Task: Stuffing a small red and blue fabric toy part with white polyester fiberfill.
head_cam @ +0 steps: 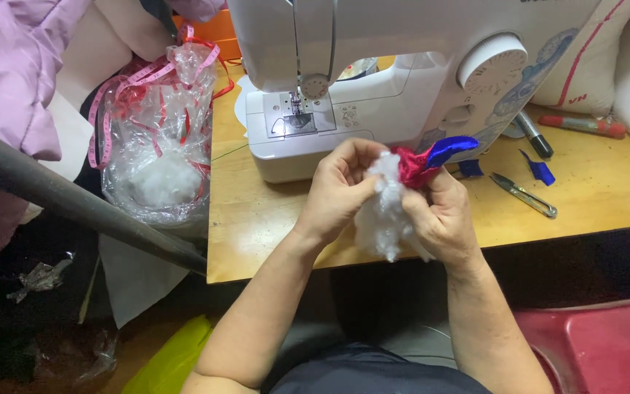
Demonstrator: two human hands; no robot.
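Your left hand (340,191) pinches fluffy white stuffing (384,211). Your right hand (442,215) grips a shiny red-and-blue fabric piece (428,160), crumpled, touching the stuffing.

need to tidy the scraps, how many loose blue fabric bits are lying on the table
2. One blue scrap lies on the wooden table right of the snips; a second blue piece lies by the sewing machine base. More may be hidden behind the hands.
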